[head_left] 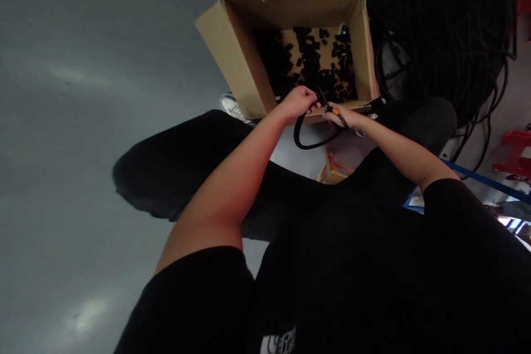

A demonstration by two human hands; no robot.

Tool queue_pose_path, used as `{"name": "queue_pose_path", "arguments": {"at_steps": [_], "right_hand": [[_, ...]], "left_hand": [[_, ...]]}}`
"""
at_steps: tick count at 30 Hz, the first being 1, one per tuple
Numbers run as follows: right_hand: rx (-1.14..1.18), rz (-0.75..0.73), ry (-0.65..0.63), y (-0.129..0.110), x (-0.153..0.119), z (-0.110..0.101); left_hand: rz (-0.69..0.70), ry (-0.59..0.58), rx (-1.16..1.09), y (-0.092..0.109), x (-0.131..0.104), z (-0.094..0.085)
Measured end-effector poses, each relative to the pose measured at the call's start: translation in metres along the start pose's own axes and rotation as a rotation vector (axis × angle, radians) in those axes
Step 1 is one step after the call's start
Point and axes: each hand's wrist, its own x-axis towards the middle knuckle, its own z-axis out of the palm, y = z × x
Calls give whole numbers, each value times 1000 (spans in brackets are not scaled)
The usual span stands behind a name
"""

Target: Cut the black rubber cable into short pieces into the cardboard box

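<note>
My left hand [301,102] is closed in a pinch on the end of a black rubber hose or strip [309,147], which bends in a loop below both hands. Scissors [337,114] with black and orange handles are in my right hand [341,115], their blades pointing up and left towards my left fingertips. Whether the blades touch the strip I cannot tell. Both hands are over the near edge of an open cardboard box [243,66]. Many short black cut pieces [309,52] lie scattered on its bottom.
A large tangle of black hose [448,27] lies on the floor right of the box. A wooden stool [333,168] shows between my legs, and a red plastic stool [514,152] stands at the far right. A white shoe [230,105] is by the box's left side.
</note>
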Motion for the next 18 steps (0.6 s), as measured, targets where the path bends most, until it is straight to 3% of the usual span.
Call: {"name": "queue_pose_path", "arguments": {"at_steps": [5,11,15,18], "right_hand": [[-37,-8,97,-5,-7,-1],[7,72,124,-17,-10,-5],[82,128,90,-16,-9,-8],[114,154,55,-15,-7,-11]], "left_hand": [[-19,67,-7,-1,2,2],[-74,151,20,-9,0,1],[-5,152,151,-5,-6,-3],[19,73,178,4,-13,-5]]}}
